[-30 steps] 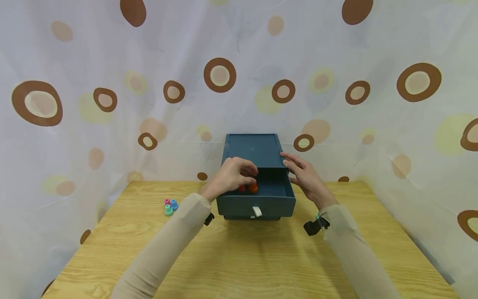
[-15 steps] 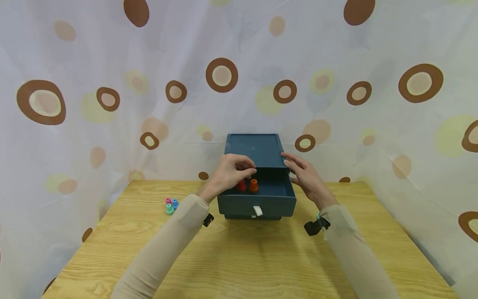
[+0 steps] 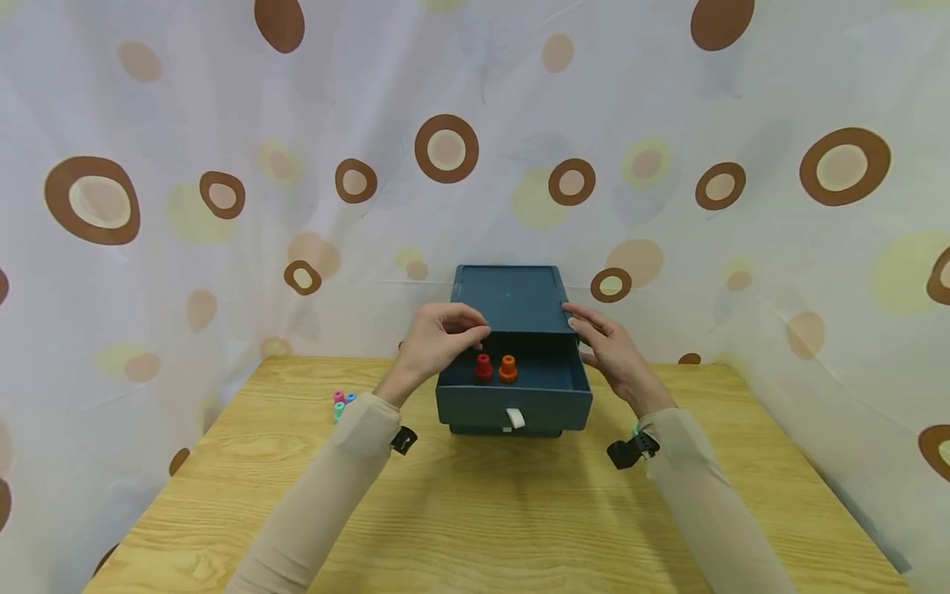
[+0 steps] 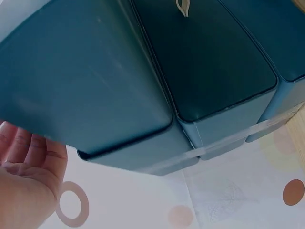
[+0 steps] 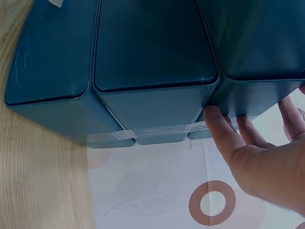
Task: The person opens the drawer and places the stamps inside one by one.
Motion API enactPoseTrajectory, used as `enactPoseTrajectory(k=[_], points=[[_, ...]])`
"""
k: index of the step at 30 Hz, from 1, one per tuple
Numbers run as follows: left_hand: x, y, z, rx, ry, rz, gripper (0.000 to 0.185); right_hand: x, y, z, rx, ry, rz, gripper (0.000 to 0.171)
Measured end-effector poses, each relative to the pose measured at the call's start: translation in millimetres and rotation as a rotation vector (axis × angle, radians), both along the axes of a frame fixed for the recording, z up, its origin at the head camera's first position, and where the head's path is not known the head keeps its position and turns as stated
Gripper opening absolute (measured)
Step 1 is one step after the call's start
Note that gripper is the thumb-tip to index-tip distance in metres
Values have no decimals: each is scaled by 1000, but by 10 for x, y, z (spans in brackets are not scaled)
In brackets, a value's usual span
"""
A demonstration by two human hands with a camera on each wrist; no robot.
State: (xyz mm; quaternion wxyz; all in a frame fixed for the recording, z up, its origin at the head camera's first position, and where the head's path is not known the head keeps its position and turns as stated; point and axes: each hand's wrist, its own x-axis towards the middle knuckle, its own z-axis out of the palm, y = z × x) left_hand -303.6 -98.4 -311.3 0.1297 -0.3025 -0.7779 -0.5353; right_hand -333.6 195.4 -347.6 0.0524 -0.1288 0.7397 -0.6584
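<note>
A dark blue drawer cabinet [image 3: 512, 297] stands at the back of the table with its top drawer [image 3: 475, 408] pulled out. In that drawer a red stepped cone-shaped peg [image 3: 484, 368] and an orange one [image 3: 508, 370] stand upright side by side. My left hand [image 3: 436, 340] hovers over the drawer's left edge, fingers loosely bent, with nothing visible between them. The left wrist view shows this hand [image 4: 28, 176] beside the drawer, fingertips hidden behind it. My right hand [image 3: 614, 351] rests against the cabinet's right side; fingertips [image 5: 213, 112] touch it in the right wrist view.
Small pink [image 3: 338, 397], blue [image 3: 351, 398] and green pegs [image 3: 339, 410] sit together on the wooden table [image 3: 475, 520], left of the cabinet, partly behind the left sleeve. A white pull tab [image 3: 515, 418] sticks out from the drawer front. A patterned curtain [image 3: 475, 223] hangs behind.
My left hand has left the orange peg and drawn up and leftward, uncovering both pegs in the drawer. The right hand keeps its place on the cabinet.
</note>
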Motion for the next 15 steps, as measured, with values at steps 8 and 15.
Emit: enactPoseTrajectory(k=[8,15], points=[[181,-110,50,7,-15,57,12,13,-7,4,0,1,-4,54],[140,-268,-85,36,-9,97,8,-1,3,-9,-3,1,-7,53]])
